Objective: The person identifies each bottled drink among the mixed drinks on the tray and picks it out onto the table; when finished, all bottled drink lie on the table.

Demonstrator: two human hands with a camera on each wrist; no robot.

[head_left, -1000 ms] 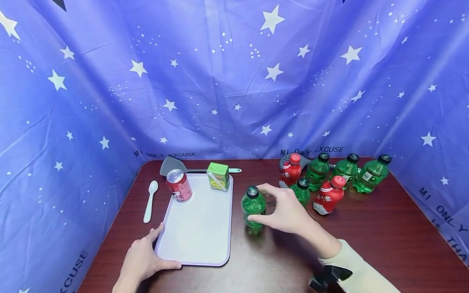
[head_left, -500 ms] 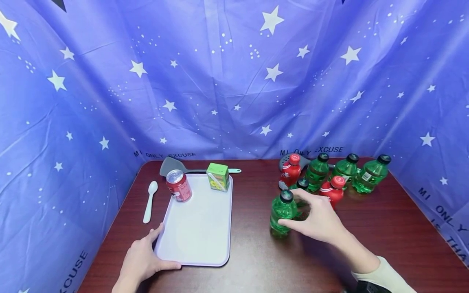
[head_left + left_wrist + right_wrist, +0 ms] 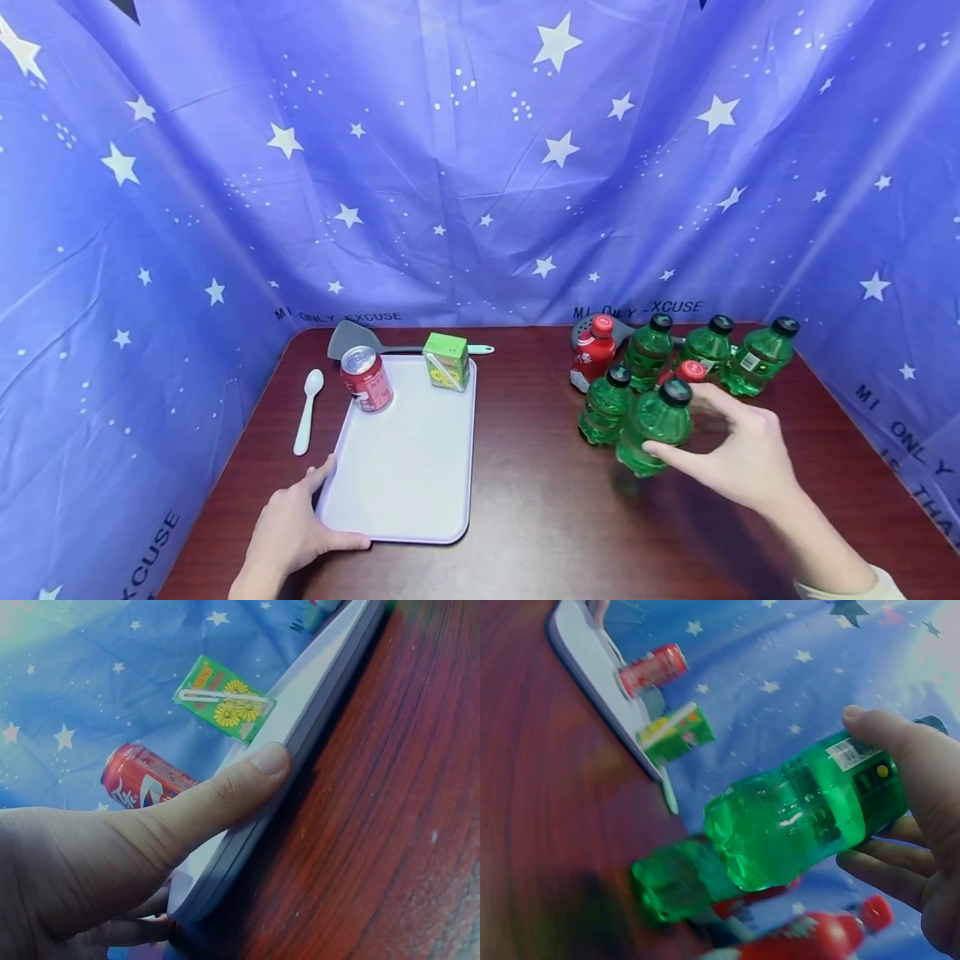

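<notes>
My right hand (image 3: 742,457) grips a green plastic bottle (image 3: 654,429) with a black cap, thumb on the near side. Its base is tilted toward the left and looks raised off the table. Just left of it stands another green bottle (image 3: 603,408); behind it a red bottle (image 3: 692,371) is mostly hidden. In the right wrist view the held bottle (image 3: 795,814) shows a barcode label. My left hand (image 3: 288,525) rests at the near left corner of a white tray (image 3: 397,487), thumb (image 3: 225,791) straight along the rim, fingers along the left side.
A red soda can (image 3: 367,383) and a green juice carton (image 3: 447,362) stand on the tray's far end. A pale spoon (image 3: 307,412) lies left of it, a grey spatula (image 3: 356,340) behind. Several more bottles, including a red bottle (image 3: 592,358), stand at the back right around a slotted utensil (image 3: 585,327).
My right hand has carried the green bottle rightward from beside the tray to in front of the other bottles. My left hand and the tray have stayed in place.
</notes>
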